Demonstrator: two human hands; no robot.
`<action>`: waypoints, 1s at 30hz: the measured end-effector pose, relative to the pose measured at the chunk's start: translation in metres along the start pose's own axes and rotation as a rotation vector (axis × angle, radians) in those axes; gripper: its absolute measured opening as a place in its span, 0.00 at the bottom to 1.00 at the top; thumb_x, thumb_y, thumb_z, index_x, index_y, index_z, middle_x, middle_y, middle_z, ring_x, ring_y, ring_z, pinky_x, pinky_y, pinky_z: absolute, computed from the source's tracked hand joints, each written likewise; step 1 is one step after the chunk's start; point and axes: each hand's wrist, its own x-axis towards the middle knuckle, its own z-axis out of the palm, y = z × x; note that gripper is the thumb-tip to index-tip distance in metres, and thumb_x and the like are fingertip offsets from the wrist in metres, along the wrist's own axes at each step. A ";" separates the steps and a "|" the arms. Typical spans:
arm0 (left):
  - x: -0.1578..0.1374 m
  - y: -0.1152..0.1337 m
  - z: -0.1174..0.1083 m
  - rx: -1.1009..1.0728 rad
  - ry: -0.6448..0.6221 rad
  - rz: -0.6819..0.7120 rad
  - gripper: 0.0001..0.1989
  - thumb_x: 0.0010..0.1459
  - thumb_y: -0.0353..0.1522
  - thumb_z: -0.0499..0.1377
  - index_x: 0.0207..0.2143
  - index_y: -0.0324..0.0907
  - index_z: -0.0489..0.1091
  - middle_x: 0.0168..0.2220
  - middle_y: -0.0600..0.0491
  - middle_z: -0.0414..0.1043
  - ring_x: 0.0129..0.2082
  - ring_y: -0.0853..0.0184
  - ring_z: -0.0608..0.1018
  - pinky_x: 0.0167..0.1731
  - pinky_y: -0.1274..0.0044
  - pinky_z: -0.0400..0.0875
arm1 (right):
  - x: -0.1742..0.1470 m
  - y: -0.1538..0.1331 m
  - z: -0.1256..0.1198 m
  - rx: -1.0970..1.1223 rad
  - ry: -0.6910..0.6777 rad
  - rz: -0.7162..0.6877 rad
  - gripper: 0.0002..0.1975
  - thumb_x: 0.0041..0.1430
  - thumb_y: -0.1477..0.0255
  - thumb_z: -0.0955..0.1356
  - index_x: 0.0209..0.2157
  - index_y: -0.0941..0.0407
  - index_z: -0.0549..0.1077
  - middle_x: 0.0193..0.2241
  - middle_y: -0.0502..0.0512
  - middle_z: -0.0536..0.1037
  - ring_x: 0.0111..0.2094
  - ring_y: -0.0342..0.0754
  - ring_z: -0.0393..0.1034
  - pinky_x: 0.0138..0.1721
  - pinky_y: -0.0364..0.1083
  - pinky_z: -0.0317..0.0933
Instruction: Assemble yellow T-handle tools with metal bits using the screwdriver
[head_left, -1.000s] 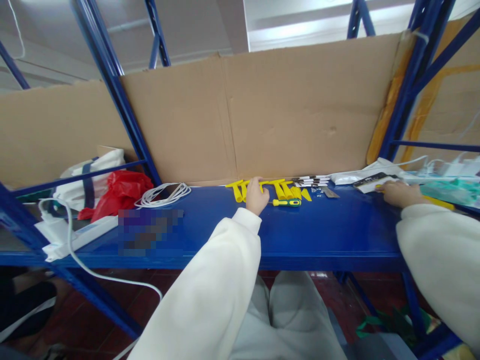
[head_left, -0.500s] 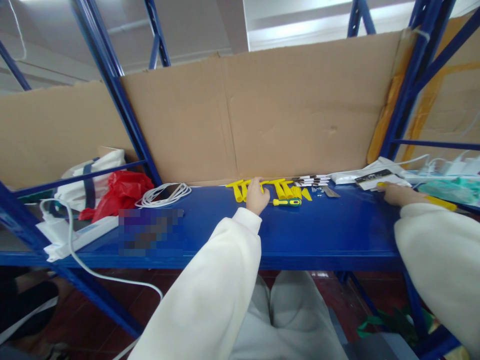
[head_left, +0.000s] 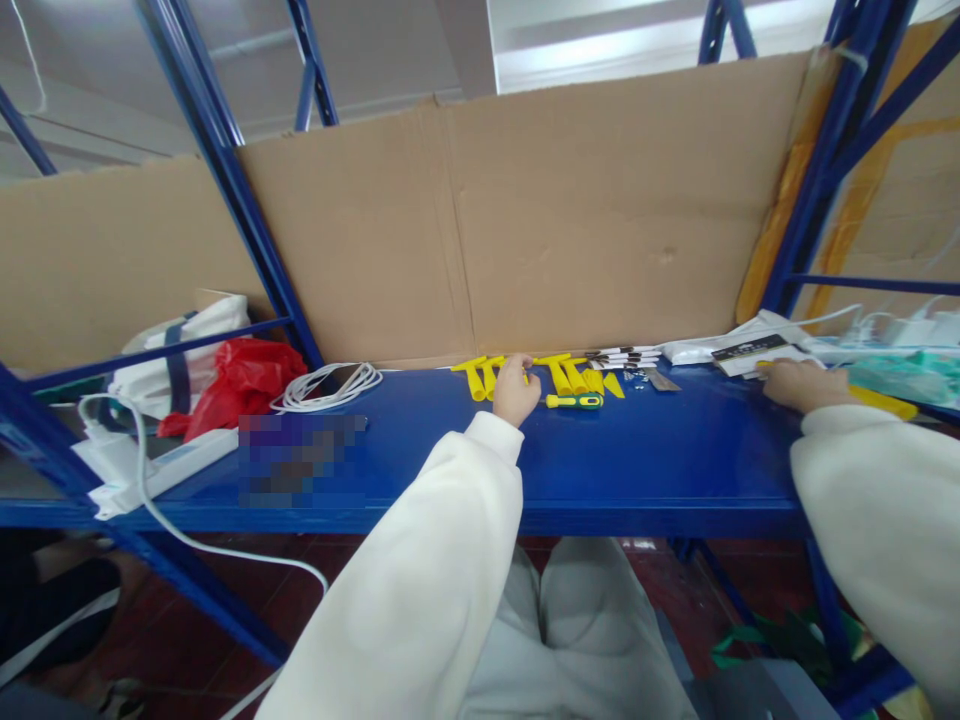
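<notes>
My left hand reaches to the back of the blue shelf, its fingers closed around a yellow plastic piece that is mostly hidden. Yellow T-shaped plastic pieces lie to its left, and more yellow pieces to its right. Close by on the right rests a yellow-and-green screwdriver handle. Over at the right end, my right hand is closed on a long yellow piece, which sticks out past the wrist. A black-and-white packet lies just beyond these fingers.
Black-and-white sticks, small metal bits and a flat metal blade lie right of the yellow pieces. Cardboard stands behind. On the left are a coiled white cable, a red bag and a power strip.
Both hands stay nearly in place, with only a slight shift of the left fingers and the right hand. The view has tilted a little.
</notes>
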 end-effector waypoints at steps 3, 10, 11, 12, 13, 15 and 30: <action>0.000 0.000 0.000 -0.011 0.006 0.001 0.13 0.50 0.18 0.57 0.34 0.43 0.70 0.40 0.47 0.77 0.44 0.60 0.79 0.52 0.65 0.73 | -0.014 -0.014 -0.023 0.044 -0.050 -0.026 0.27 0.68 0.76 0.54 0.60 0.62 0.74 0.62 0.78 0.69 0.63 0.63 0.65 0.56 0.60 0.60; -0.001 0.000 0.000 0.002 -0.010 0.004 0.13 0.50 0.17 0.57 0.34 0.43 0.71 0.41 0.46 0.77 0.45 0.60 0.79 0.52 0.67 0.72 | -0.036 -0.067 -0.070 0.066 0.091 -0.209 0.24 0.70 0.74 0.55 0.55 0.65 0.77 0.55 0.76 0.76 0.56 0.61 0.72 0.51 0.53 0.62; -0.001 0.000 -0.001 0.016 -0.016 0.004 0.13 0.50 0.17 0.57 0.34 0.42 0.71 0.41 0.46 0.77 0.45 0.60 0.79 0.52 0.67 0.72 | -0.039 -0.078 -0.075 0.086 0.119 -0.227 0.24 0.70 0.74 0.55 0.55 0.65 0.77 0.54 0.75 0.77 0.55 0.60 0.73 0.50 0.52 0.63; -0.001 0.001 -0.001 0.036 -0.024 0.002 0.13 0.51 0.18 0.57 0.35 0.42 0.71 0.42 0.46 0.77 0.46 0.60 0.79 0.53 0.67 0.72 | -0.040 -0.088 -0.080 0.100 0.127 -0.251 0.24 0.69 0.73 0.56 0.55 0.64 0.77 0.52 0.74 0.79 0.54 0.60 0.75 0.49 0.51 0.63; -0.001 0.002 -0.002 0.065 -0.032 -0.002 0.13 0.51 0.18 0.57 0.36 0.42 0.71 0.43 0.45 0.78 0.47 0.59 0.79 0.53 0.67 0.72 | -0.041 -0.099 -0.084 0.122 0.152 -0.269 0.23 0.69 0.72 0.57 0.54 0.63 0.78 0.50 0.73 0.80 0.52 0.59 0.76 0.49 0.51 0.64; -0.002 0.004 -0.005 0.152 -0.043 -0.028 0.13 0.53 0.19 0.57 0.38 0.42 0.72 0.45 0.45 0.77 0.50 0.59 0.78 0.54 0.68 0.70 | -0.039 -0.118 -0.091 0.195 0.226 -0.292 0.22 0.67 0.70 0.59 0.52 0.58 0.80 0.46 0.68 0.82 0.47 0.57 0.78 0.46 0.50 0.66; -0.006 0.019 -0.024 0.562 -0.188 -0.404 0.22 0.57 0.30 0.59 0.55 0.43 0.71 0.63 0.39 0.67 0.66 0.47 0.64 0.60 0.55 0.62 | -0.043 -0.193 -0.050 0.529 0.067 -0.686 0.16 0.58 0.78 0.65 0.40 0.57 0.85 0.40 0.58 0.86 0.42 0.52 0.80 0.46 0.44 0.69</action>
